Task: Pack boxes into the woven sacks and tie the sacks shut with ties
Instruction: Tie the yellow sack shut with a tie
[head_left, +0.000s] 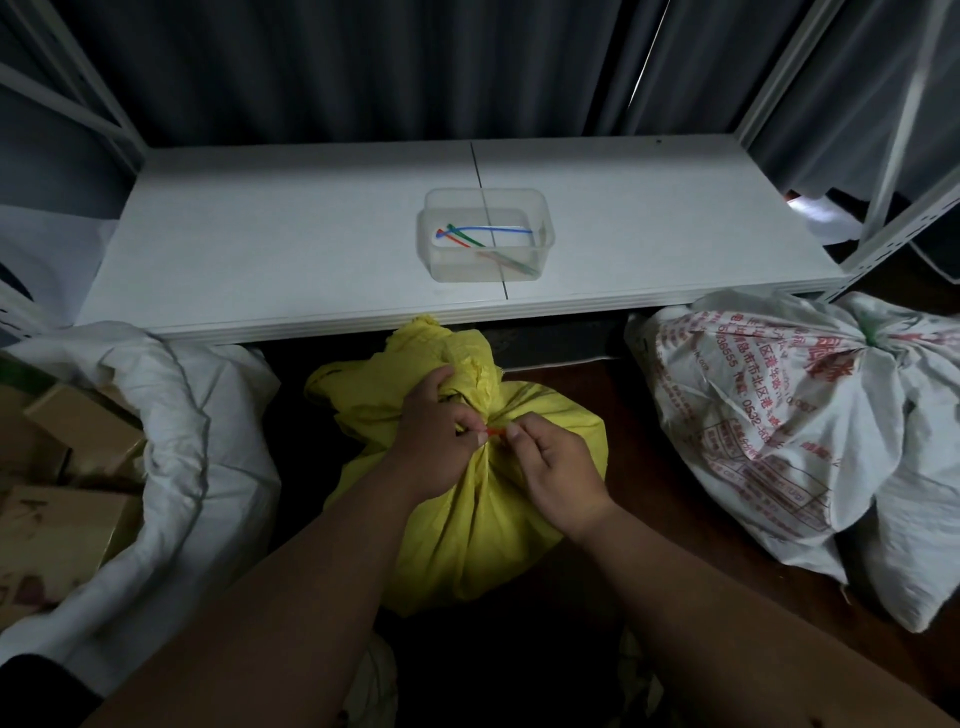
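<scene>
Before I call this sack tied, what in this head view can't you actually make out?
- Red tie: only a short piece shows between the left hand and right hand; fingers hide whether it is fastened.
- Yellow sack: its contents are hidden by the cloth.
- White sack on the right: cut off by the frame edge; print too small to read fully.
- Clear tub: tie count unclear, they overlap.

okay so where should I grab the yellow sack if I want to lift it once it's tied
Probably by the bunched neck of the yellow sack, just above the red tie, coming from above. The cloth gathers there into a narrow bundle that stands upward, while the body below looks wide and slack, a poor grip.
</scene>
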